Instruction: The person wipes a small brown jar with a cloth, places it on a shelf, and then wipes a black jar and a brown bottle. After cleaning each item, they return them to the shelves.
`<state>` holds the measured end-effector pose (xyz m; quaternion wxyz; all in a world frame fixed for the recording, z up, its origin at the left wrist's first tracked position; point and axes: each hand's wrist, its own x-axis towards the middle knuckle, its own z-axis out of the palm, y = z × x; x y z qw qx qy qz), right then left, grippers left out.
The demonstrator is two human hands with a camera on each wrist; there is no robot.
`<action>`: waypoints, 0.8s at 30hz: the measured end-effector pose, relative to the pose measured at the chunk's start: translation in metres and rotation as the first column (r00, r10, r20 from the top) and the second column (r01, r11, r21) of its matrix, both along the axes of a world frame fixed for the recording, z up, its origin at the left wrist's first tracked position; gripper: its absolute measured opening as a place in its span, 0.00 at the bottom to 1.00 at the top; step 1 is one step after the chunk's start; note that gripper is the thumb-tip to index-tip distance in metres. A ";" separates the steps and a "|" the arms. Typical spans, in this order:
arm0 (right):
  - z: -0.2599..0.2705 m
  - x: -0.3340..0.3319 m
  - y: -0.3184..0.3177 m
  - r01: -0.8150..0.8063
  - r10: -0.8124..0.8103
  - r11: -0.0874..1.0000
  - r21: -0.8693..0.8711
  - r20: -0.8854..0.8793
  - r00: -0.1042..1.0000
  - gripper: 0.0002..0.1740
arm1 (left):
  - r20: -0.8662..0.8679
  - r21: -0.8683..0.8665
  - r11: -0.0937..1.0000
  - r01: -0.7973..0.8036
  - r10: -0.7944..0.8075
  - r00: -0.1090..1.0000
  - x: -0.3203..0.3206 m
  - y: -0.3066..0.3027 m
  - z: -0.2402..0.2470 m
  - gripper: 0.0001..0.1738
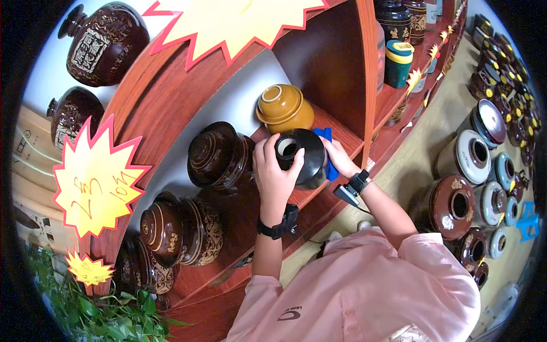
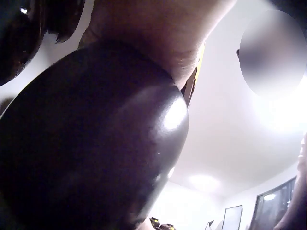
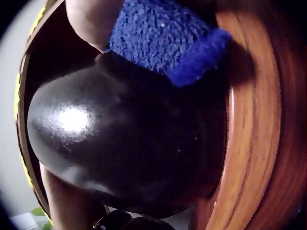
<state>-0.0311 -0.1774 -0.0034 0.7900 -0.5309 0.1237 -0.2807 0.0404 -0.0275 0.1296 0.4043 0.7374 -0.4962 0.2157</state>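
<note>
A glossy black jar (image 1: 311, 162) is tilted, its round mouth turned toward the head camera. My left hand (image 1: 274, 174) grips it at the neck, with fingers along the far side and the thumb by the mouth. On the jar's other side, my right hand (image 1: 342, 161) holds a blue cloth (image 1: 331, 169) against the wall. The right wrist view shows the fuzzy cloth (image 3: 153, 38) lying on the jar's dark side (image 3: 134, 139), close to the wooden shelf edge (image 3: 254, 120). In the left wrist view, the jar's belly (image 2: 86, 143) fills much of the picture.
An amber lidded pot (image 1: 288, 108) stands behind the jar. Dark brown lidded jars (image 1: 219, 157) line the shelf to the left. Yellow starburst price signs (image 1: 99, 176) hang on the curved wooden frame. Many jars (image 1: 450, 205) stand on the floor at right; a leafy plant (image 1: 108, 313) is lower left.
</note>
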 end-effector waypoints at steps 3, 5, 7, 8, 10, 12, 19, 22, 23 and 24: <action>-0.002 -0.001 -0.001 -0.017 0.018 1.000 0.015 -0.005 1.000 0.22 | 0.025 0.047 0.993 -0.106 0.105 0.994 -0.011 0.001 0.013 0.32; -0.002 -0.002 0.000 -0.023 0.023 0.999 0.036 -0.004 1.000 0.22 | 0.017 0.065 0.986 -0.156 0.155 0.988 -0.016 -0.001 0.018 0.33; -0.001 -0.003 0.000 -0.033 0.033 0.998 0.055 -0.005 0.999 0.22 | -0.068 0.068 0.982 -0.175 0.179 0.981 -0.014 -0.002 0.016 0.34; 0.000 -0.003 0.000 -0.025 0.025 0.998 0.056 0.006 1.000 0.22 | -0.111 0.069 0.981 -0.183 0.190 0.976 -0.013 -0.003 0.014 0.34; 0.001 -0.002 0.002 -0.006 0.004 0.998 0.060 0.030 1.000 0.22 | -0.132 0.004 0.993 -0.120 0.119 0.984 -0.008 -0.002 0.008 0.36; 0.000 -0.001 0.001 -0.024 0.021 0.997 0.071 0.035 0.999 0.21 | -0.196 -0.050 0.998 -0.050 0.039 0.980 -0.005 0.000 0.001 0.37; 0.009 -0.007 -0.002 -0.039 0.044 0.993 0.114 -0.039 0.998 0.22 | -0.444 -0.168 0.960 0.222 -0.275 0.853 0.003 0.007 0.000 0.33; 0.004 -0.004 -0.001 -0.034 0.036 0.993 0.115 -0.013 0.999 0.22 | -0.473 -0.154 0.930 0.333 -0.366 0.802 0.008 0.011 0.006 0.32; 0.006 -0.005 0.000 -0.029 0.032 0.994 0.107 -0.023 0.999 0.21 | -0.493 -0.150 0.920 0.362 -0.387 0.780 0.008 0.012 0.007 0.32; 0.008 -0.007 0.000 -0.025 0.028 0.995 0.098 -0.032 0.999 0.21 | -0.512 -0.147 0.909 0.390 -0.407 0.757 0.008 0.013 0.008 0.32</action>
